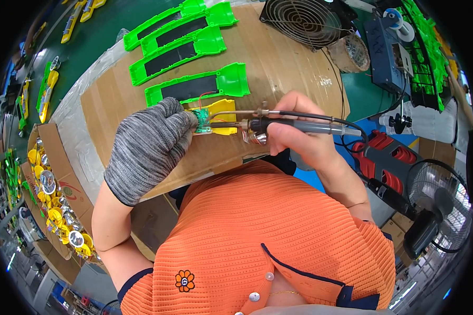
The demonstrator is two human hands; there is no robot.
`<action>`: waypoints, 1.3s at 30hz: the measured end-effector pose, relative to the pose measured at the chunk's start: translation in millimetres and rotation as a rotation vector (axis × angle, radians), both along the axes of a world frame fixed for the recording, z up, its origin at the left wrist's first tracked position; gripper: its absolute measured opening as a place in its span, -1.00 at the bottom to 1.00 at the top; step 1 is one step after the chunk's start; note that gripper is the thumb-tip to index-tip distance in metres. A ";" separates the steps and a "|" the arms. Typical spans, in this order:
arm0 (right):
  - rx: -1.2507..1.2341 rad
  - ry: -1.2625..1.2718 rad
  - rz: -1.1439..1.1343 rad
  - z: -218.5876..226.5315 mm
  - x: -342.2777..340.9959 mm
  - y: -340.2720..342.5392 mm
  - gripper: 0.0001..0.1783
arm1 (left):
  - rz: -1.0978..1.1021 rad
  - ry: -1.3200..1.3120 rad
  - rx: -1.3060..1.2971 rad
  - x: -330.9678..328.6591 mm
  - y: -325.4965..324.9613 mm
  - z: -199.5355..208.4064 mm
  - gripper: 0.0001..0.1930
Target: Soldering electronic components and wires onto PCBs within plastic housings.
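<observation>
The left hand, in a grey knitted glove, rests on the brown cardboard sheet covering the desk, near the sheet's front edge. Its fingers are curled shut around the end of a small green circuit board seated in a yellow plastic housing piece, pinning both against the cardboard. Thin red wires run from the board toward the nearest green shell.

The bare right hand is closed around the grey handle of a soldering iron, held like a pen, with the metal tip pointing left and reaching the circuit board. A thin strand of solder wire lies just above the iron and bends down toward the same spot; the same hand appears to pinch it.

Behind the board, toward the far left corner of the cardboard, lie four bright green plastic shells with black panels, in a row. A round black wire-grille fan stands at the far edge. Left of the desk, an open cardboard carton of yellow parts with shiny reflectors sits lower down.
</observation>
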State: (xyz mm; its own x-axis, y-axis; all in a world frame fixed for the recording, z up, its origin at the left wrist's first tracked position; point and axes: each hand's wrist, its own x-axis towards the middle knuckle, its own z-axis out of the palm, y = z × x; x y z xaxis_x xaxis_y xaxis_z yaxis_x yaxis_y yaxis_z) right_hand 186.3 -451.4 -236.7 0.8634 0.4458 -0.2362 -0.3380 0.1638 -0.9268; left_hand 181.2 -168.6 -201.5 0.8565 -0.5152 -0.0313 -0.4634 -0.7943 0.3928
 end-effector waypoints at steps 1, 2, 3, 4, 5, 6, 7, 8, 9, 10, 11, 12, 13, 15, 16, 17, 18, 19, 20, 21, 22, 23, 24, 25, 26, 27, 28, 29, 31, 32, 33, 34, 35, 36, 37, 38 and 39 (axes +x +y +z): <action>0.007 -0.003 -0.009 0.6 2.3 -3.9 -0.82 | 0.009 0.006 -0.003 0.4 0.1 -0.4 -0.87; 0.018 -0.019 -0.013 0.4 5.6 -7.8 -0.83 | 0.012 0.011 -0.007 0.8 0.1 -0.5 -0.87; 0.135 -0.079 -0.068 -3.4 8.1 -7.0 -0.83 | 0.010 0.013 -0.014 1.0 -0.6 -0.7 -0.87; 0.143 -0.102 -0.116 -5.4 11.2 -9.2 -0.84 | 0.017 0.016 -0.010 1.1 -1.5 -0.5 -0.87; 0.172 -0.138 -0.162 -7.4 14.5 -12.1 -0.84 | 0.017 0.021 -0.009 0.6 -2.4 0.6 -0.87; 0.219 -0.184 -0.175 -10.8 21.2 -14.5 -0.85 | 0.024 0.020 -0.007 0.4 -3.1 2.0 -0.87; 0.200 -0.171 -0.228 -13.2 24.0 -16.6 -0.85 | 0.019 0.025 -0.005 0.2 -3.3 4.3 -0.87; 0.198 -0.176 -0.277 -15.4 26.7 -18.7 -0.86 | 0.022 0.044 0.001 0.1 -3.1 6.9 -0.87; 0.235 -0.188 -0.267 -17.6 30.2 -20.6 -0.86 | 0.016 0.067 0.014 1.6 -2.6 9.0 -0.87; 0.228 -0.181 -0.262 -20.4 30.9 -20.4 -0.86 | 0.030 0.058 0.009 3.6 -0.5 12.0 -0.87; 0.241 -0.178 -0.294 -22.8 31.7 -20.3 -0.87 | 0.069 0.118 -0.133 7.8 1.5 13.6 -0.87; 0.255 -0.176 -0.329 -24.6 32.2 -20.6 -0.87 | 0.101 0.167 -0.296 12.7 3.4 14.3 -0.86; 0.253 -0.174 -0.320 -26.1 31.8 -20.8 -0.87 | 0.068 0.027 -0.221 21.7 4.6 12.1 -0.77; 0.298 -0.178 -0.387 -28.3 30.2 -21.1 -0.90 | -0.019 -0.351 0.199 36.8 2.4 5.8 -0.65; 0.307 -0.177 -0.398 -29.0 29.3 -21.5 -0.91 | -0.050 -0.329 0.380 42.4 -1.0 2.5 -0.58; 0.320 -0.184 -0.411 -29.6 29.2 -22.0 -0.91 | -0.117 -0.298 0.370 45.4 -3.8 0.9 -0.57; 0.334 -0.178 -0.406 -29.6 29.5 -23.3 -0.91 | -0.148 -0.208 0.418 49.4 -6.4 0.6 -0.57; 0.337 -0.176 -0.407 -29.8 29.6 -24.1 -0.91 | -0.137 -0.141 0.464 48.9 -9.0 1.9 -0.56; 0.350 -0.180 -0.415 -29.7 29.3 -25.4 -0.90 | -0.147 -0.189 0.408 47.7 -8.3 6.4 -0.55; 0.359 -0.159 -0.411 -29.1 28.7 -27.4 -0.89 | -0.160 -0.170 0.411 44.2 -8.6 10.2 -0.54; 0.363 -0.146 -0.408 -28.8 28.1 -28.3 -0.89 | -0.155 -0.160 0.416 37.9 -4.7 17.3 -0.50; 0.388 -0.130 -0.409 -28.7 28.3 -29.1 -0.89 | -0.146 -0.070 0.392 30.8 -1.4 22.8 -0.45; 0.391 -0.145 -0.406 -28.7 29.0 -29.4 -0.88 | -0.136 -0.082 0.337 23.1 2.5 27.1 -0.40; 0.382 -0.147 -0.407 -28.2 28.6 -30.1 -0.88 | -0.158 0.041 0.247 17.2 5.4 27.8 -0.29; 0.401 -0.151 -0.403 -27.8 28.8 -29.8 -0.87 | -0.146 0.149 0.110 9.4 4.8 24.2 -0.24; 0.422 -0.176 -0.393 -28.0 29.9 -29.1 -0.87 | -0.142 0.124 0.074 2.2 3.5 18.9 -0.23; 0.404 -0.145 -0.397 -27.3 29.8 -29.3 -0.86 | -0.165 0.000 0.210 -2.1 5.9 14.7 -0.22; 0.429 -0.135 -0.398 -27.0 30.0 -28.8 -0.86 | -0.136 -0.050 0.094 -4.0 8.4 10.1 -0.23; 0.416 -0.125 -0.414 -26.2 31.1 -28.3 -0.87 | -0.091 -0.046 0.003 0.9 20.5 6.6 -0.28; 0.444 -0.132 -0.433 -26.2 31.1 -27.8 -0.88 | -0.040 -0.081 0.036 11.0 31.4 7.3 -0.30; 0.451 -0.148 -0.416 -25.8 31.7 -28.4 -0.89 | 0.010 -0.112 0.065 25.5 46.2 11.0 -0.33; 0.442 -0.146 -0.410 -25.8 31.4 -28.4 -0.89 | 0.005 -0.167 -0.058 51.8 62.6 12.9 -0.34; 0.456 -0.141 -0.417 -25.9 30.8 -28.8 -0.90 | 0.009 -0.359 -0.018 79.8 77.7 12.5 -0.33; 0.490 -0.145 -0.420 -26.1 29.9 -28.5 -0.90 | 0.056 -0.416 0.035 110.5 94.2 11.8 -0.32; 0.470 -0.143 -0.425 -26.2 29.0 -28.4 -0.90 | 0.060 -0.401 0.033 141.2 110.3 9.7 -0.31; 0.480 -0.155 -0.433 -26.5 28.7 -28.0 -0.90 | 0.108 -0.439 0.112 168.1 121.7 2.4 -0.29; 0.470 -0.160 -0.448 -26.6 28.0 -27.7 -0.89 | 0.138 -0.449 0.214 194.4 129.7 -6.0 -0.28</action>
